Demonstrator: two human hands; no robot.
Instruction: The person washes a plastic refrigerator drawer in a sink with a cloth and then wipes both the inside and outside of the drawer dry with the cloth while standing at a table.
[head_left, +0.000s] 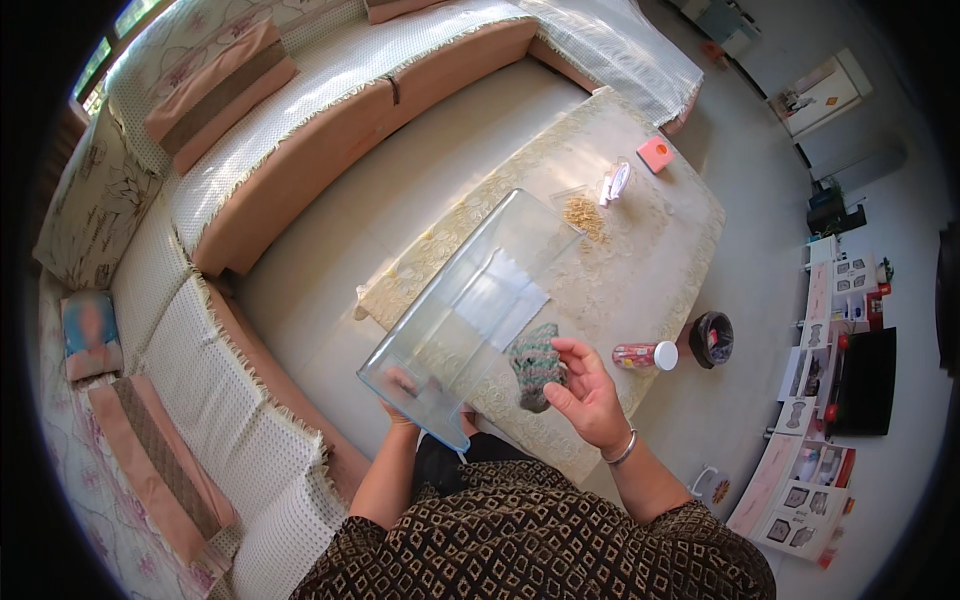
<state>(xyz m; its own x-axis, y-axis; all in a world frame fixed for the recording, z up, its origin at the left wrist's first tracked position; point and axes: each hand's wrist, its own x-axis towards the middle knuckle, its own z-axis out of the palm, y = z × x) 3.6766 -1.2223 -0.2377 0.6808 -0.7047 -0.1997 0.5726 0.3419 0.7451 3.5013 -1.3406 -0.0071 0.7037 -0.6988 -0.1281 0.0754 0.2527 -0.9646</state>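
Observation:
My left hand (400, 413) supports the near end of a clear, bluish plastic drawer-like bin (427, 324). Part of that hand shows blurred through the plastic. The bin is tilted over the near left corner of the table. To its right, my right hand (591, 390) pinches a crumpled green and brown knitted cloth (537, 367) between thumb and fingers. A white sheet (504, 294), of paper or cloth, shows at the bin's middle; whether it lies inside or beneath is not clear.
A lace-patterned cloth covers the table (637, 247). On it are a heap of small tan pieces (585, 215), a white packet (616, 182), a pink box (655, 154) and a white-lidded jar (643, 355). A waste bin (711, 340) stands right; a sofa (360, 112) wraps around the left.

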